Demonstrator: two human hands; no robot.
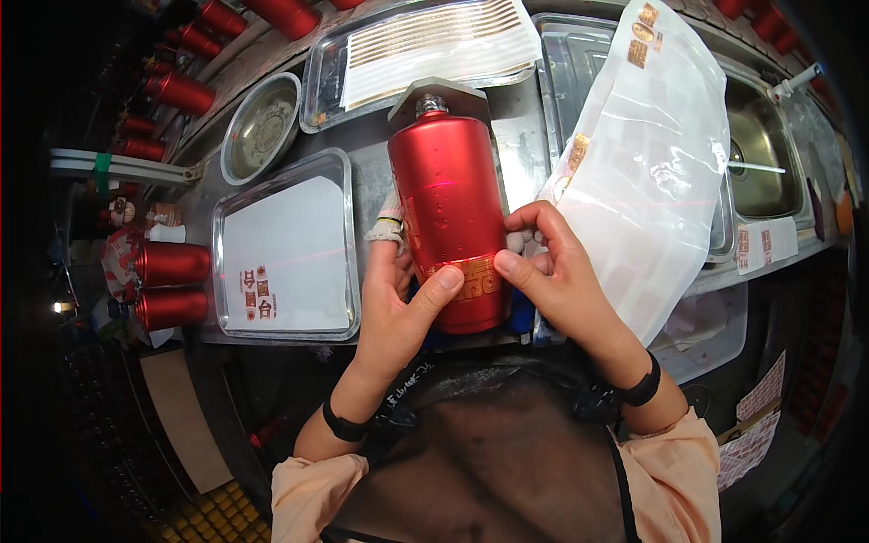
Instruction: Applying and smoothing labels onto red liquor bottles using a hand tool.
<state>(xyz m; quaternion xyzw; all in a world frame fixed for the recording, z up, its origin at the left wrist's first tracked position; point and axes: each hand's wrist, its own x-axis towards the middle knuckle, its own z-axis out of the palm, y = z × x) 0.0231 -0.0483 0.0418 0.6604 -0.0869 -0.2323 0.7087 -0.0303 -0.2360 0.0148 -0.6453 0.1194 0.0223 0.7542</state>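
Observation:
A glossy red bottle (444, 195) with a bare glass neck lies before me, its neck pointing away and water drops on its side. Around its lower end runs a gold patterned decal (478, 279). My left hand (403, 290) is closed on the bottle's left side, the thumb pressed onto the decal. On the other side my right hand (557, 271) grips the lower end, thumb tip at the decal's right part. White covers wrap some fingertips. Behind the neck is a grey angular metal rest (475, 101). The undersides of both hands' fingers are partly hidden.
Left lies a clear tray (354, 271) with a white printed sheet; above it stands a metal bowl (291, 109). A far tray (313, 100) carries a striped sheet (434, 45). Rightward, a large translucent sheet (647, 172) overhangs the edge near a sink (769, 195). Red bottles (172, 262) line the left.

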